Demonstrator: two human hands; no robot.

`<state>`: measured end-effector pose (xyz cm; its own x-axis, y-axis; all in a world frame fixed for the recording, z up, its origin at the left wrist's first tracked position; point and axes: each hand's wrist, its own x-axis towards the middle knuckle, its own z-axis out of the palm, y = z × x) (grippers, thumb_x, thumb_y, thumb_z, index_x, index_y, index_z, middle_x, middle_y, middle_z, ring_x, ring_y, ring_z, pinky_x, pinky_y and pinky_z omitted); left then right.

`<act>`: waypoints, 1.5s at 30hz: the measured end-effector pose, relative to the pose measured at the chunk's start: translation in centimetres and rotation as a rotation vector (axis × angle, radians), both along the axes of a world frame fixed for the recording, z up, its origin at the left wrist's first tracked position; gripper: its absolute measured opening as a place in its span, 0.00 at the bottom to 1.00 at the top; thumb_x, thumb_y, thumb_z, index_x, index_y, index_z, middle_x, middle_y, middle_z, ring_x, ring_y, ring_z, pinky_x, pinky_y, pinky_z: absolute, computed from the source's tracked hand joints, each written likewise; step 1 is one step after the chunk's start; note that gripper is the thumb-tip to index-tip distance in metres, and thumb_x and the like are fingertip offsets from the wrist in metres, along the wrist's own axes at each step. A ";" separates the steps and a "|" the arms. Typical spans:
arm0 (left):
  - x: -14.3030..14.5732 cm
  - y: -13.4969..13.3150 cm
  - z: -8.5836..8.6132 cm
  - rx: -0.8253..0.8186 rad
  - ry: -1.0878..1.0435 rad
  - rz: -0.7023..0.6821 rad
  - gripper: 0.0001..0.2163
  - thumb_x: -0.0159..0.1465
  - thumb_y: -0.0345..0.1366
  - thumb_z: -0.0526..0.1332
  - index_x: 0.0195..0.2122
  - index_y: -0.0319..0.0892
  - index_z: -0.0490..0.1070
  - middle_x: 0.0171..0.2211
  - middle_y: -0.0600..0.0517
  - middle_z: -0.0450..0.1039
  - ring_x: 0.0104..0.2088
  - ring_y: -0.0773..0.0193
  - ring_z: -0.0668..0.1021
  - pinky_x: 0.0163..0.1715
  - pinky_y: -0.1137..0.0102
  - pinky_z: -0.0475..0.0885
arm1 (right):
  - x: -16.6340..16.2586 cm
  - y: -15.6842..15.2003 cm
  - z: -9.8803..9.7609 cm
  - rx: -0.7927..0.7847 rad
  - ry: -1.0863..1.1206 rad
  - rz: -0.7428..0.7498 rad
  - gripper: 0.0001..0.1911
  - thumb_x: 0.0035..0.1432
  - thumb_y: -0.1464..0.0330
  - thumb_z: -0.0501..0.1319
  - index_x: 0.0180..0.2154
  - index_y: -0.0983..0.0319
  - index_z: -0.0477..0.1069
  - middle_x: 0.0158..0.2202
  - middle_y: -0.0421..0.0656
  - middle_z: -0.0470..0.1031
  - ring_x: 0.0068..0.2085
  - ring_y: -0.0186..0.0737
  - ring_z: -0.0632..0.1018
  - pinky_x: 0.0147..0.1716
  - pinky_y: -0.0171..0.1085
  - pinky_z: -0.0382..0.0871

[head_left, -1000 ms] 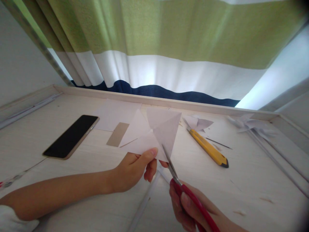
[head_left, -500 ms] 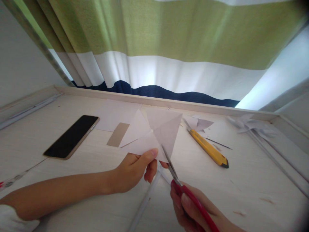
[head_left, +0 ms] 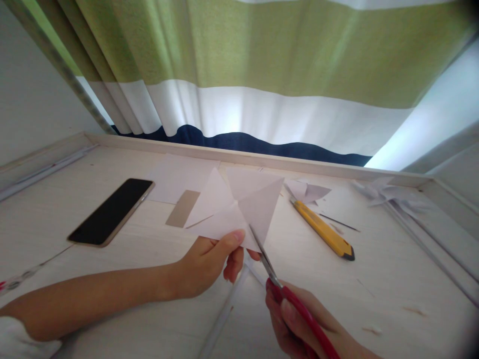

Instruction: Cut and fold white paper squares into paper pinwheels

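My left hand pinches the near edge of a square sheet of white paper, thumb on top and fingers beneath. The sheet has crease lines running to its middle, and slits part it at the far and left corners. In my right hand are scissors with red handles, fingers wrapped round them. Their blades look closed together and lie at the paper's near right corner, pointing toward its centre. The lower blade, if under the sheet, is hidden.
A phone lies left, near a brown card strip and another white sheet. To the right are a yellow utility knife, paper scraps, a thin dark rod and a paper pinwheel. A white paper stick lies in front.
Almost nothing differs. The sheet's corners have shifted very slightly, and my right hand with the scissors has moved a touch. My left hand keeps its grip in the same place.
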<state>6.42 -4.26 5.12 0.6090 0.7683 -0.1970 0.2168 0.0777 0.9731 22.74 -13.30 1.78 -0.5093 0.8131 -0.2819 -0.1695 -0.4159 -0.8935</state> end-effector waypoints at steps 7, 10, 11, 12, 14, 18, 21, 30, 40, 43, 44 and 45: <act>-0.1 0.0 -0.2 0.008 -0.014 -0.004 0.23 0.61 0.42 0.45 0.11 0.41 0.60 0.12 0.56 0.60 0.18 0.70 0.66 0.27 0.75 0.65 | -0.1 -0.2 0.3 -0.048 -0.021 -0.030 0.23 0.50 0.48 0.51 0.26 0.62 0.55 0.14 0.31 0.50 0.15 0.23 0.53 0.12 0.27 0.44; -0.1 0.0 -0.3 0.003 -0.008 -0.002 0.23 0.61 0.42 0.45 0.10 0.41 0.60 0.12 0.56 0.60 0.17 0.70 0.65 0.27 0.75 0.65 | -0.1 -0.2 0.2 -0.036 -0.029 -0.033 0.22 0.51 0.48 0.51 0.26 0.62 0.55 0.14 0.30 0.51 0.14 0.22 0.53 0.11 0.26 0.44; -0.1 0.0 -0.3 0.002 -0.002 -0.003 0.23 0.61 0.42 0.45 0.10 0.41 0.60 0.12 0.56 0.60 0.17 0.70 0.65 0.26 0.75 0.65 | 0.0 -0.1 0.2 -0.034 -0.027 -0.035 0.22 0.51 0.49 0.51 0.26 0.62 0.55 0.14 0.30 0.51 0.14 0.22 0.53 0.11 0.25 0.44; -0.1 0.0 -0.3 0.003 -0.001 -0.003 0.23 0.61 0.42 0.44 0.10 0.41 0.60 0.12 0.56 0.60 0.17 0.70 0.65 0.26 0.75 0.65 | 0.0 -0.1 0.2 -0.026 -0.025 -0.033 0.22 0.51 0.49 0.51 0.26 0.62 0.55 0.14 0.30 0.51 0.14 0.22 0.53 0.10 0.25 0.44; 0.0 0.0 -0.3 0.005 0.001 -0.004 0.24 0.62 0.42 0.43 0.11 0.41 0.60 0.12 0.56 0.60 0.17 0.70 0.66 0.26 0.75 0.65 | 0.0 0.0 0.2 -0.015 -0.034 -0.027 0.22 0.51 0.49 0.50 0.26 0.63 0.56 0.14 0.31 0.52 0.14 0.22 0.53 0.10 0.25 0.44; 0.0 0.0 -0.2 0.018 0.005 -0.001 0.24 0.62 0.42 0.43 0.10 0.41 0.59 0.13 0.55 0.62 0.18 0.70 0.67 0.27 0.75 0.66 | 0.1 0.0 0.1 0.015 -0.058 -0.017 0.23 0.52 0.48 0.49 0.26 0.63 0.56 0.13 0.30 0.51 0.14 0.22 0.53 0.11 0.25 0.44; 0.0 0.0 -0.2 0.024 0.011 0.003 0.24 0.62 0.42 0.43 0.09 0.42 0.59 0.14 0.54 0.64 0.20 0.69 0.68 0.28 0.75 0.66 | 0.1 0.0 0.0 0.028 -0.065 -0.014 0.23 0.52 0.48 0.49 0.25 0.63 0.55 0.13 0.31 0.53 0.14 0.22 0.54 0.10 0.24 0.45; 0.1 -0.1 0.0 0.050 0.019 0.025 0.24 0.60 0.44 0.45 0.09 0.42 0.59 0.11 0.54 0.61 0.23 0.67 0.70 0.33 0.76 0.67 | 0.0 0.2 -0.1 0.001 0.020 -0.049 0.21 0.52 0.50 0.51 0.24 0.62 0.54 0.14 0.29 0.50 0.13 0.22 0.52 0.10 0.25 0.44; 0.1 -0.1 -0.1 0.003 0.014 0.022 0.23 0.59 0.45 0.47 0.09 0.42 0.59 0.12 0.55 0.61 0.24 0.68 0.71 0.34 0.77 0.66 | -0.4 0.8 2.8 -0.191 -0.084 -0.056 0.26 0.42 0.45 0.56 0.26 0.61 0.52 0.20 0.31 0.49 0.19 0.24 0.51 0.18 0.29 0.44; 0.1 -0.2 -0.1 -0.009 0.014 0.020 0.23 0.59 0.45 0.47 0.09 0.43 0.59 0.12 0.55 0.60 0.24 0.67 0.71 0.34 0.77 0.66 | -0.3 0.8 3.3 -0.154 -0.142 -0.033 0.27 0.42 0.44 0.55 0.25 0.61 0.52 0.19 0.32 0.49 0.19 0.25 0.51 0.19 0.30 0.46; 0.1 -0.2 -0.1 -0.010 0.015 0.016 0.23 0.59 0.45 0.47 0.09 0.43 0.59 0.11 0.55 0.60 0.25 0.67 0.72 0.34 0.77 0.66 | -0.3 0.7 3.3 -0.131 -0.158 -0.022 0.26 0.43 0.45 0.54 0.25 0.61 0.53 0.19 0.32 0.49 0.19 0.25 0.52 0.19 0.30 0.46; 0.1 -0.2 -0.1 -0.008 0.015 0.013 0.23 0.59 0.45 0.47 0.09 0.43 0.59 0.11 0.55 0.60 0.25 0.67 0.72 0.34 0.78 0.66 | -0.2 0.7 3.2 -0.101 -0.172 -0.017 0.25 0.44 0.45 0.54 0.25 0.61 0.53 0.19 0.32 0.49 0.19 0.26 0.52 0.19 0.30 0.46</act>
<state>6.53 -4.50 5.01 0.5957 0.7748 -0.2117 0.2299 0.0880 0.9692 22.53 -12.59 4.98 -0.4328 0.7845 -0.4442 -0.0253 -0.5030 -0.8639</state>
